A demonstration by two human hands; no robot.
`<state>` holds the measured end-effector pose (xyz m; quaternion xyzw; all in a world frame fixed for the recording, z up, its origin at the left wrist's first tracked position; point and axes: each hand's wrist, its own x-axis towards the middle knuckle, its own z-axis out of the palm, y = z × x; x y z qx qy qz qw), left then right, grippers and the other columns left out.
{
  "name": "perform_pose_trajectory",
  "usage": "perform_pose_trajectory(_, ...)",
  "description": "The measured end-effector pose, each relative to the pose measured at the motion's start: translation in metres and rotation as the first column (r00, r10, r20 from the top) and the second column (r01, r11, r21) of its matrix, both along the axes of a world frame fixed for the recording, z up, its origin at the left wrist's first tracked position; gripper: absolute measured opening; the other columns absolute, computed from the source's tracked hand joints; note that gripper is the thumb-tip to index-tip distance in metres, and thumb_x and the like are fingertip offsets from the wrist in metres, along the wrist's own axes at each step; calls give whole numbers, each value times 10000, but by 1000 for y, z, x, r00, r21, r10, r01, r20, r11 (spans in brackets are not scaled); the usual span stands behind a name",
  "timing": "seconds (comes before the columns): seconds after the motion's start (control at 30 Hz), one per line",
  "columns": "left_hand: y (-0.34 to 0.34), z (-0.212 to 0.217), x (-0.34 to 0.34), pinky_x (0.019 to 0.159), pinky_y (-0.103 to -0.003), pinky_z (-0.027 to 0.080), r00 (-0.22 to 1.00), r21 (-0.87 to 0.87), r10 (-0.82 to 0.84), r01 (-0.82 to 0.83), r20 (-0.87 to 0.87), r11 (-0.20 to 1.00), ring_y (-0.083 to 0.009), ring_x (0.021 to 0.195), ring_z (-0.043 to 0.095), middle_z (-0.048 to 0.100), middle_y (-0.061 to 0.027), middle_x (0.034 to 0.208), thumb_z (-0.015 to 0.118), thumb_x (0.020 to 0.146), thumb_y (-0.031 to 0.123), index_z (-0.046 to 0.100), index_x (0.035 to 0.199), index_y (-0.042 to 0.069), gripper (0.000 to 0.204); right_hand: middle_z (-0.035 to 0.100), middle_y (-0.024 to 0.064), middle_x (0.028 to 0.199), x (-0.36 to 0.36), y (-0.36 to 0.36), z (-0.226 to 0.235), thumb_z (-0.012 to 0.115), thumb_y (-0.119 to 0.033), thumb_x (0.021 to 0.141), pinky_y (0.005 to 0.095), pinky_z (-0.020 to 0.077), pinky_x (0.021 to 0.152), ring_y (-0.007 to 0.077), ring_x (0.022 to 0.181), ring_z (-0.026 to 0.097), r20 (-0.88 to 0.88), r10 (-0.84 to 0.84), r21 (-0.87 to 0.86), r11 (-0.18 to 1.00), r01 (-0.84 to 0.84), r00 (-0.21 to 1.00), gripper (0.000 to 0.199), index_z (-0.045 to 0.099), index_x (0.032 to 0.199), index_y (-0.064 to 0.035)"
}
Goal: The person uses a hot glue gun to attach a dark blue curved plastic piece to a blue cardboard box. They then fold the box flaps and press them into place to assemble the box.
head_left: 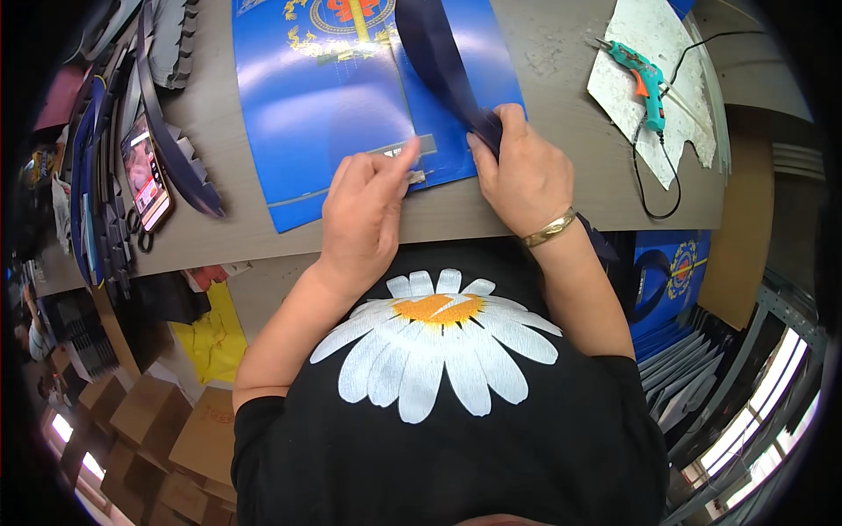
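Observation:
A glossy blue printed sheet with a gold and red emblem lies flat on the grey worktable. My left hand presses its fingertips on the sheet's near edge, beside a small grey strip. My right hand, with a gold bracelet at the wrist, pinches the lower end of a dark navy ribbon strip that curves up across the sheet. Both forearms come in from below over a black shirt with a white daisy print.
A teal glue gun with a black cord rests on a white board at the right. At the left lie a phone, dark notched strips and stacked sheets. Cardboard boxes stand below left, more blue sheets below right.

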<state>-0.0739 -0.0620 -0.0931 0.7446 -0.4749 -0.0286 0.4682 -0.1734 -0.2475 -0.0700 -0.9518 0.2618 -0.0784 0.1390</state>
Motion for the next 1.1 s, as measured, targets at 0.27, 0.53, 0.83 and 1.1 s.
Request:
perform_pose_trajectory(0.27,-14,15,3,823,-372,515,999,125,-23,16,49,992,-277,950,619,684,-122,1099,769,817,-14,660,1379,83,580,731,157,932,1,0,3,729,-317,921,477,583,668,373,790,726,-13,1,6,1000,-1,1000,360,569,1131,-73)
perform_pose_trajectory(0.53,-17,-1,5,792,-347,529,995,76,-21,29,-97,997,-223,852,650,734,-61,978,793,783,-28,676,1371,97,613,644,156,1162,-8,-11,20,815,-198,796,431,536,824,339,1015,641,164,153,-172,977,-125,974,523,625,1262,-57)
perform_pose_trajectory(0.83,8,7,16,928,-368,523,1000,113,23,-23,5,993,-272,1019,662,726,-120,1136,762,787,-49,638,1413,80,651,634,111,1076,-7,34,0,791,-105,782,402,492,790,285,971,632,409,313,119,913,-390,857,349,673,1105,-47)
perform_pose_trajectory(1.1,20,14,43,957,-352,500,984,212,-41,78,-172,974,-254,1119,629,697,-113,1271,714,807,-74,597,1460,84,681,580,69,949,9,37,-12,779,-160,802,391,453,750,262,905,590,283,348,29,928,-371,894,216,657,955,-70)
